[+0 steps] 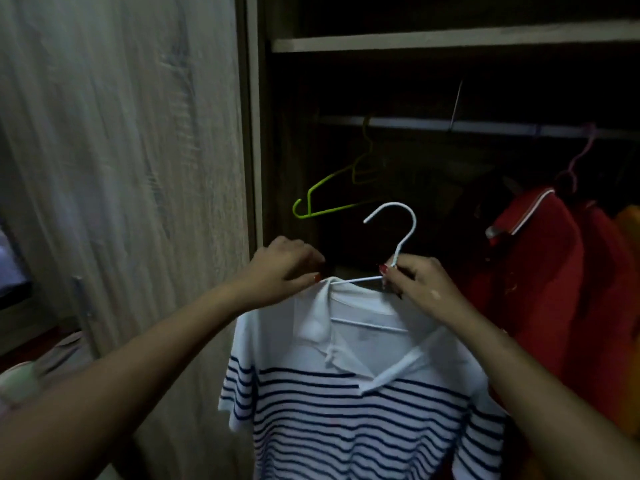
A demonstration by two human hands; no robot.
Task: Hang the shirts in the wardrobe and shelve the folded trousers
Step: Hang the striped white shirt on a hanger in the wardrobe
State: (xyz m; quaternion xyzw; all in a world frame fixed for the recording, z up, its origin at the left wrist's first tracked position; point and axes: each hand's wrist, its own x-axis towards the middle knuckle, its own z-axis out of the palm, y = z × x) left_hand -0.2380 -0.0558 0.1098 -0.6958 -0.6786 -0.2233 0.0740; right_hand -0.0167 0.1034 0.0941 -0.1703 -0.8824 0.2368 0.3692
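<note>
A white polo shirt with navy stripes [346,410] hangs on a white wire hanger [401,230] that I hold up in front of the open wardrobe. My right hand [419,282] grips the hanger at the base of its hook. At the hanger's left shoulder end, my left hand [282,268] pinches the shirt's collar edge. The hook points up and left, below the hanging rail [485,126] and apart from it.
A green empty hanger [332,192] hangs on the rail at the left. A red shirt [547,278] on a pink hanger [578,157] hangs at the right, with orange cloth beside it. A shelf board [450,39] runs above. The light wooden wardrobe door [138,168] stands at left.
</note>
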